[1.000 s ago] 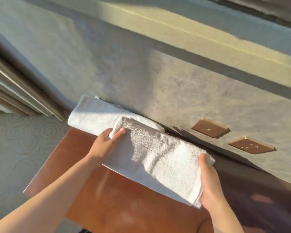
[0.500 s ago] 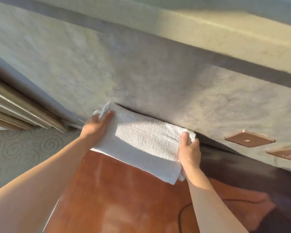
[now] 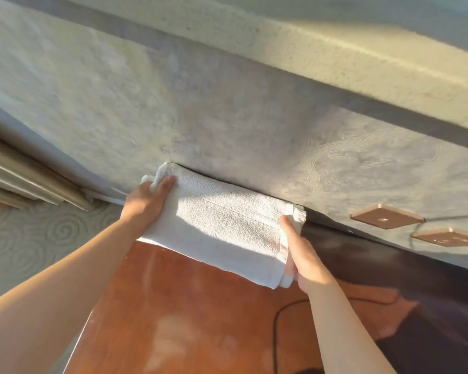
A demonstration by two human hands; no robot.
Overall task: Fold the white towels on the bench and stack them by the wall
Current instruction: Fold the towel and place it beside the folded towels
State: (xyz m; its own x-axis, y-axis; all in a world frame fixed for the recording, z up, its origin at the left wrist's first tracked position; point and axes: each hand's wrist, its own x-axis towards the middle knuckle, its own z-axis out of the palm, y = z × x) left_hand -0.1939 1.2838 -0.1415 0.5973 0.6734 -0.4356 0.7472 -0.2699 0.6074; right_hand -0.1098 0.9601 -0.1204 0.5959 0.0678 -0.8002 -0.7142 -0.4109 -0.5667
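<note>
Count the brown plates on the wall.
2. One brown plate sits low on the wall right of the folded towel; the other brown plate is just right of it and lower. More may lie beyond the frame.

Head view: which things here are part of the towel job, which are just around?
Job: folded towel, left hand, right hand, bench, wall.
Just around: two brown wall plates, black cable, curtain.

Nubby white terry-cloth towel [image 3: 222, 228], glossy reddish wooden bench [image 3: 179, 306], rough matt textured wall [image 3: 227, 117].
</note>
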